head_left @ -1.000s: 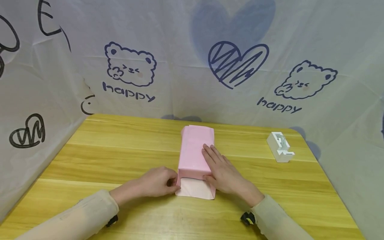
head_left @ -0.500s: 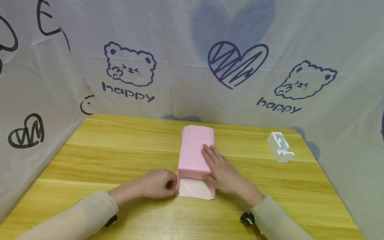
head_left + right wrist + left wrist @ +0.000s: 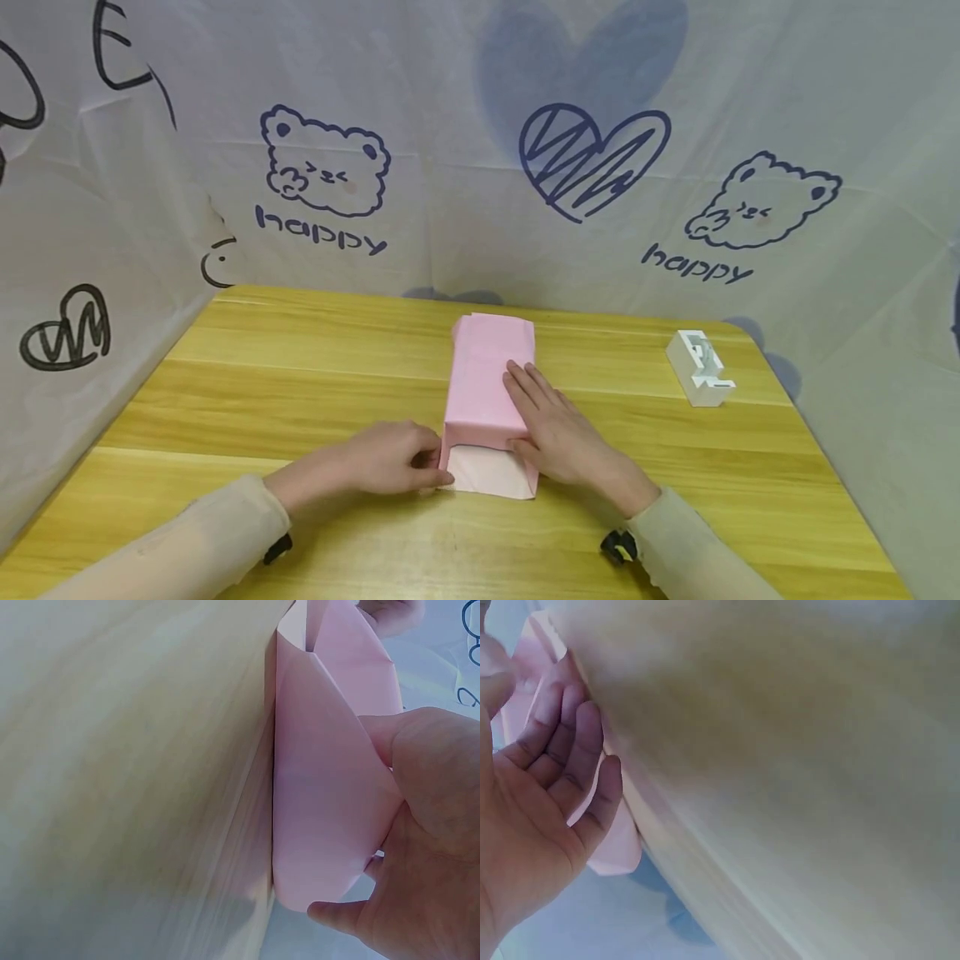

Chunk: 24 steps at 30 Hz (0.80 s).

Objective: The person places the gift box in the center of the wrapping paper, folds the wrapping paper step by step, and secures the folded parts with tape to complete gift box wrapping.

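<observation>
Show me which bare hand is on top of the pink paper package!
The right hand rests atop the pink paper package; the left hand touches its near-left corner.

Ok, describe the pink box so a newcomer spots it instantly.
On the yellow table, look mid-width, just short of the far edge. The box lies there, right hand on its top, left hand at its near flap. Unlike the smaller white holder off right, it's pink.
</observation>
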Each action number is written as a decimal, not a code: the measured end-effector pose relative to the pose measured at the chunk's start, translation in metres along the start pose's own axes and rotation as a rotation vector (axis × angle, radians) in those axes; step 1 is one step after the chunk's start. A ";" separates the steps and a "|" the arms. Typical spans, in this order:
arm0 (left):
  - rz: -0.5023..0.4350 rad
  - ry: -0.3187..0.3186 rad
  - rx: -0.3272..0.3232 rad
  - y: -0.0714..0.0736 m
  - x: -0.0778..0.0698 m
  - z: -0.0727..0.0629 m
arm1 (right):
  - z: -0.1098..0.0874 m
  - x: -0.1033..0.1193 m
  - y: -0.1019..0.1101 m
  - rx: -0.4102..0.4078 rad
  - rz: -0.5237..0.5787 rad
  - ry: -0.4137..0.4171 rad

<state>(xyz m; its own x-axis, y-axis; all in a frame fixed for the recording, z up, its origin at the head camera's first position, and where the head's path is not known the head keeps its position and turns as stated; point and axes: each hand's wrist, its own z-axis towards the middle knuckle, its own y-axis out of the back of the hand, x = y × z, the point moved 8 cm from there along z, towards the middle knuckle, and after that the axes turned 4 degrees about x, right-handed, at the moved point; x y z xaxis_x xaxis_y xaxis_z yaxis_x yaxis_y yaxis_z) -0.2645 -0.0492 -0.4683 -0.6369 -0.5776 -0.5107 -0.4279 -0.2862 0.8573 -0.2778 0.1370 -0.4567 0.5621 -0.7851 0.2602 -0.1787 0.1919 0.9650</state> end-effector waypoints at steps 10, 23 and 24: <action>0.294 0.041 -0.315 0.040 -0.007 0.013 | 0.000 -0.001 0.002 -0.030 -0.033 0.049; 0.522 0.020 -0.051 0.017 -0.013 0.064 | 0.000 -0.002 0.007 -0.049 -0.087 0.100; 0.517 0.016 -0.043 0.016 -0.013 0.065 | 0.000 -0.003 0.007 -0.047 -0.085 0.096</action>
<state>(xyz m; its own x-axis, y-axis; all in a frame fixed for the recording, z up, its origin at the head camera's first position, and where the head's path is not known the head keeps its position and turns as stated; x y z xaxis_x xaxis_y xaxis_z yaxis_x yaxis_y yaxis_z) -0.3053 0.0037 -0.4525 -0.7479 -0.6635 -0.0190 -0.0330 0.0085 0.9994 -0.2804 0.1406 -0.4503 0.6488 -0.7401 0.1771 -0.0901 0.1563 0.9836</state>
